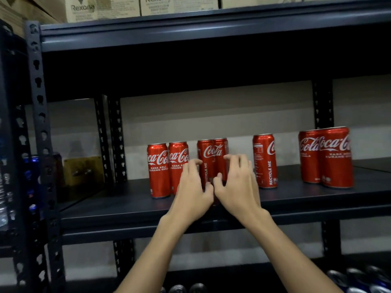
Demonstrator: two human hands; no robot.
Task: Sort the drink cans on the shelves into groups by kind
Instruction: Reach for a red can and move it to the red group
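**On the middle shelf: red cola cans, seven upright**

At frame centre, the left hand (pixel 193 187) and right hand (pixel 237 182) curl round a touching pair of cans (pixel 212 157). Two cans (pixel 167 169) stand just left, a single can (pixel 264 160) right, another pair (pixel 325 157) far right. Dark shelf (pixel 127 206); cardboard boxes (pixel 101 7) above.

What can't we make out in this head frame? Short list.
- Head view: lower halves of the middle pair of cans, covered by the left hand and right hand; actual grip unclear.
- Cans on the bottom shelf, cut off by the frame edge; kind unreadable.
- Blue items on the left rack, dark and blurred.
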